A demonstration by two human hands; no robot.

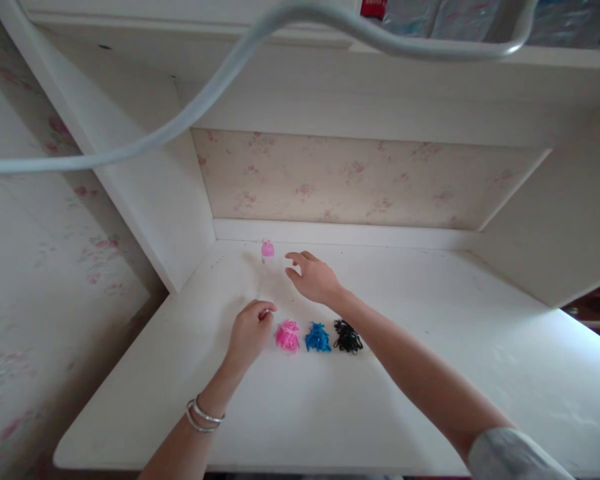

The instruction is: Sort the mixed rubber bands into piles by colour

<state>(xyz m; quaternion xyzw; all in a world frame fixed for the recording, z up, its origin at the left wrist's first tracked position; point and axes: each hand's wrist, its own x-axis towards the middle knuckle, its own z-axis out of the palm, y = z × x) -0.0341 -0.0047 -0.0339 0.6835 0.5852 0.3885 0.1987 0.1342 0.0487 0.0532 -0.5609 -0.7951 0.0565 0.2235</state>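
My right hand point(314, 276) reaches over the back part of the desk, thumb and fingers apart, with nothing visible between them. Just left of its fingertips stands a small clear container or bag with a pink upper part point(267, 249); its exact kind is too small to tell. My left hand point(250, 331) is closed in a pinch beside a pile of pink small bands point(288, 336); whatever it may hold is hidden. To the right of the pink pile lie a blue pile of bands point(319, 337) and a black pile of small loops point(348, 336), below my right forearm.
The white desktop point(455, 373) runs between a left side panel point(145, 180) and a right panel point(555, 220). A pale cable or tube point(200, 107) crosses the upper view. Above, a shelf point(300, 87) holds clear plastic packages point(460, 20).
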